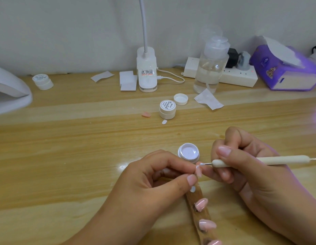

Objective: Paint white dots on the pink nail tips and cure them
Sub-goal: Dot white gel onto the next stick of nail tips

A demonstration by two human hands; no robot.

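My left hand (pixel 150 184) pinches a pink nail tip (pixel 199 171) between thumb and fingers. My right hand (pixel 256 174) grips a cream dotting pen (pixel 284 160), and its white-loaded metal point touches the top of that tip. Just behind stands an open jar of white gel (pixel 188 152). A brown wooden strip (pixel 199 209) runs toward me under my left hand, with three pink nail tips (pixel 201 203) stuck along it. One loose pink tip (pixel 146 114) lies farther back on the table.
A white curing lamp (pixel 9 89) sits at the far left. Behind are a closed gel jar (pixel 167 110), its spare lid (pixel 180 99), a desk lamp base (pixel 147 71), a clear pump bottle (pixel 211 68), a power strip (pixel 238 76), a purple tissue pack (pixel 284 68) and paper scraps.
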